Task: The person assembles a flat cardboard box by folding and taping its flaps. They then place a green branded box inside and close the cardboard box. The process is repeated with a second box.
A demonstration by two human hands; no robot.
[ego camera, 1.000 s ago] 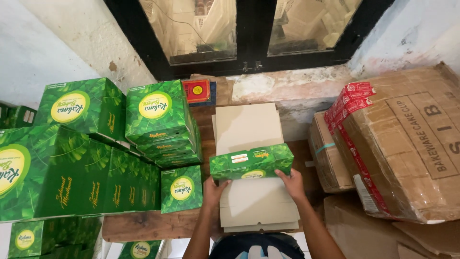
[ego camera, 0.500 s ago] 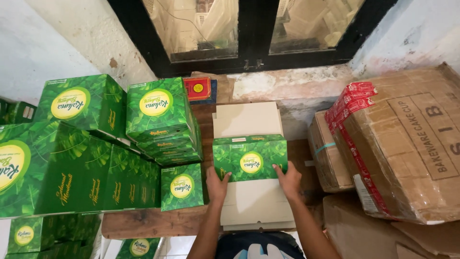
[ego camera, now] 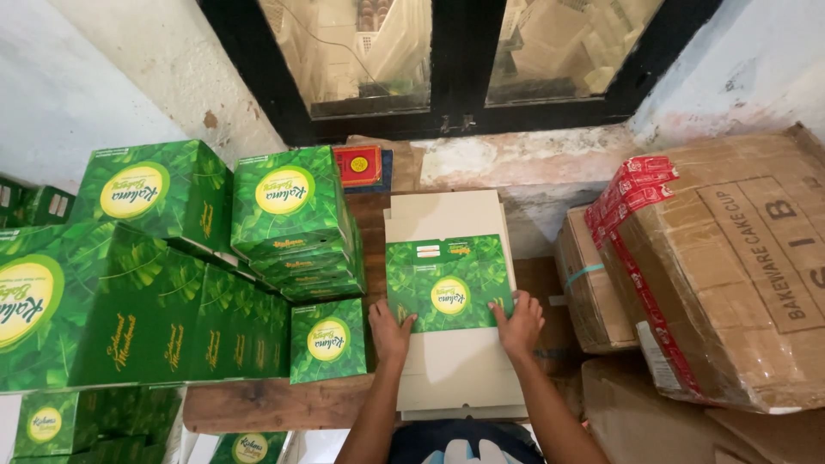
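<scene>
Head view, looking down at a work surface below a black-framed window [ego camera: 464,60]. At lower centre of the frame, the left hand [ego camera: 389,331] and right hand [ego camera: 519,324] grasp the two near corners of a flat green leaf-printed carton [ego camera: 447,282] with a round yellow emblem — fingers curled over its lower edge, thumbs on top. The carton lies face up on a stack of plain beige flat cartons [ego camera: 451,378], which rests on a wooden table [ego camera: 266,404]. To the left of the frame, assembled green boxes [ego camera: 292,223] stand piled in several tiers; one small green box [ego camera: 327,340] sits just beside the left hand. A small red box [ego camera: 357,164] lies at upper centre against the sill. At right — large brown cardboard cartons [ego camera: 739,275], one bound with red tape.
</scene>
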